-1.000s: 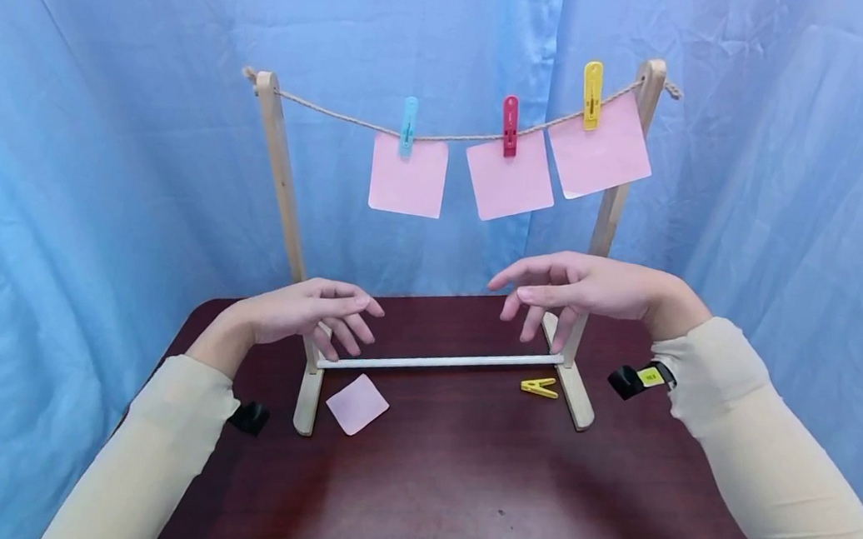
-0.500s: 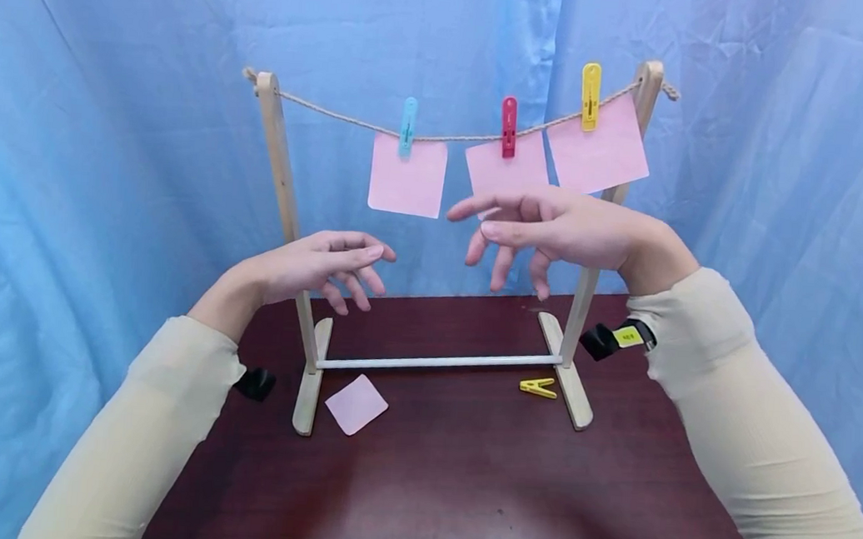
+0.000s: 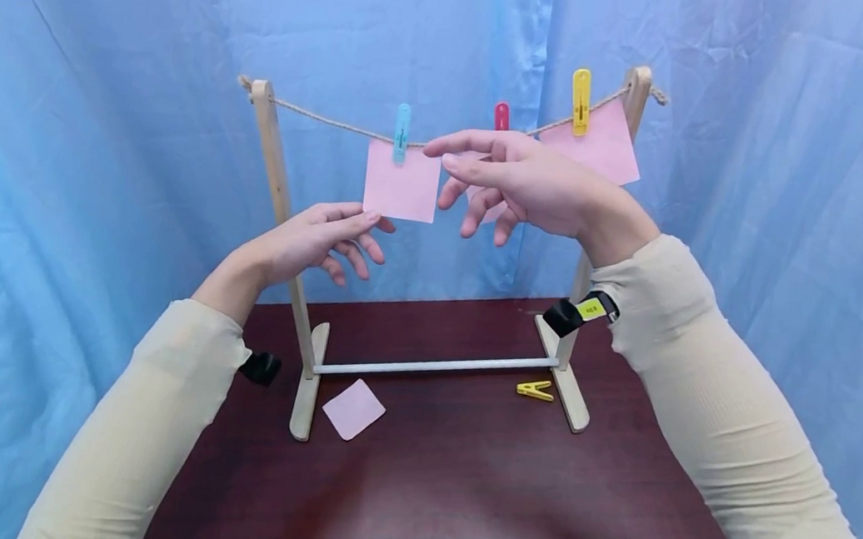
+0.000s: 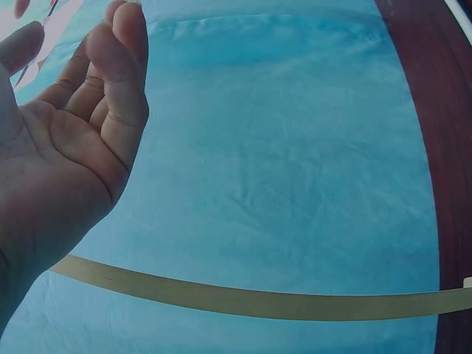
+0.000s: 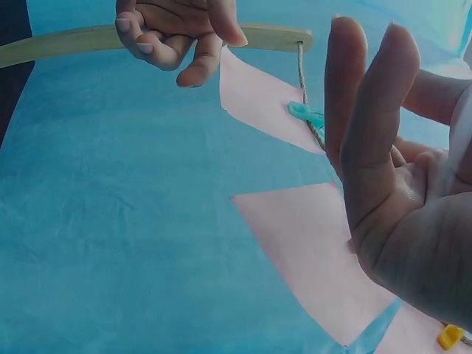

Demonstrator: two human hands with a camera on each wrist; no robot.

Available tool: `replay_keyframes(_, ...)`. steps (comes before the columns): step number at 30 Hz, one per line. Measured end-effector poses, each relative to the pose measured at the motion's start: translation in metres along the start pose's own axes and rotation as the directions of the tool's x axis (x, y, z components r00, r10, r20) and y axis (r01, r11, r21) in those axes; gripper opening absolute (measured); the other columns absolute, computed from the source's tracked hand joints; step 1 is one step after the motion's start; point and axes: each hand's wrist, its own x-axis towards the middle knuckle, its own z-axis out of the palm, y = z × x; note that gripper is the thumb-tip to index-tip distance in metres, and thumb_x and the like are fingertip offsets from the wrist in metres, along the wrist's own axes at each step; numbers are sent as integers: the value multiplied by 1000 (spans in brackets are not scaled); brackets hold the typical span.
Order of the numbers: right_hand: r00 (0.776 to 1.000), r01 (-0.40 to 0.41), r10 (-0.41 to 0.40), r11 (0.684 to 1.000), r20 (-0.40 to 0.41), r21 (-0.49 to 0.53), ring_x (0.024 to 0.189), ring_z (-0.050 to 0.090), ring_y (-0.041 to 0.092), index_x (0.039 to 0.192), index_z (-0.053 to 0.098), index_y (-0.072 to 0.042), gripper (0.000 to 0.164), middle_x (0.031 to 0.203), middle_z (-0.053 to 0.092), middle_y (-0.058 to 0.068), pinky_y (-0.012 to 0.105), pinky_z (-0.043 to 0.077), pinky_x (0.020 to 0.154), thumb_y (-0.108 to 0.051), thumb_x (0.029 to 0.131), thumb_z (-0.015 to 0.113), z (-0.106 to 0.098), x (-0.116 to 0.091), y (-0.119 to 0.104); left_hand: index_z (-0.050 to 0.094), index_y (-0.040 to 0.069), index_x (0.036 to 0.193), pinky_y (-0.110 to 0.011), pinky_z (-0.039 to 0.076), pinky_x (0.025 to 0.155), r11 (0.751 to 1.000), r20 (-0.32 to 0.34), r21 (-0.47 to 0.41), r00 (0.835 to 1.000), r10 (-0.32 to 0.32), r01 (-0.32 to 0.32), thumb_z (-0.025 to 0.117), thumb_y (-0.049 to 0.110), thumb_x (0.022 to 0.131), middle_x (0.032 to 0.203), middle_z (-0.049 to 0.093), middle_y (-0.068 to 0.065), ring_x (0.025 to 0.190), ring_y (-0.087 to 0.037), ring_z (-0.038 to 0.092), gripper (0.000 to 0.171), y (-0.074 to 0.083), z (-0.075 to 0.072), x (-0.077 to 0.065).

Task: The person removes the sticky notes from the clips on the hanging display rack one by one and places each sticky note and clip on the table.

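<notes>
My left hand [image 3: 321,241] is raised at the lower left corner of the leftmost pink paper square [image 3: 403,186], the thumb tip overlapping that corner in the head view. A light blue clothespin [image 3: 402,134] clips this square to the rope [image 3: 318,115]. My right hand [image 3: 531,176] hovers by the square's right edge, index finger extended toward the rope and the other fingers loosely bent, holding nothing. It partly hides the middle pink square [image 5: 310,251] and the red clothespin [image 3: 502,114]. At the right hangs a third pink square [image 3: 601,148] under a yellow clothespin [image 3: 581,102].
The rope runs between two wooden posts [image 3: 277,158] joined low by a white rod [image 3: 432,365]. On the dark red table [image 3: 446,488] lie a pink paper square [image 3: 354,410] and a yellow clothespin [image 3: 535,389]. Blue curtains [image 3: 112,113] surround the table.
Both hands have risen from near the rod toward the hanging paper. My right hand also moved left, now covering part of the middle square; the left reached the leftmost square's corner.
</notes>
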Motion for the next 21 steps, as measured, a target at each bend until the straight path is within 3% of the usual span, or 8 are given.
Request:
replay_keyframes(6, 998, 9, -4, 997, -58, 79, 65, 69, 21, 156, 36, -19, 56, 113, 63, 17, 31, 56, 52, -35, 105, 55, 1, 9, -2, 55, 9, 139, -36, 55, 65, 1000, 25, -10, 1000, -2, 2, 44, 54, 106, 107, 68, -12, 89, -27, 67, 58, 3, -2, 4)
replay_keyframes(13, 998, -31, 36, 995, -52, 93, 66, 69, 20, 161, 26, -20, 66, 113, 64, 15, 30, 56, 53, -38, 105, 55, 6, 21, -6, 58, 5, 137, -36, 56, 64, 1000, 92, -8, 995, -22, 23, 40, 58, 105, 104, 71, -13, 88, -28, 69, 64, 8, -3, 7)
replay_keyframes(21, 998, -49, 54, 991, -42, 125, 65, 68, 21, 162, 22, -20, 70, 109, 65, 13, 29, 55, 52, -39, 104, 57, 16, 36, -9, 62, 3, 130, -37, 56, 64, 1000, 85, 7, 996, 15, -15, 36, 59, 106, 100, 73, -12, 86, -28, 69, 67, 10, -3, 8)
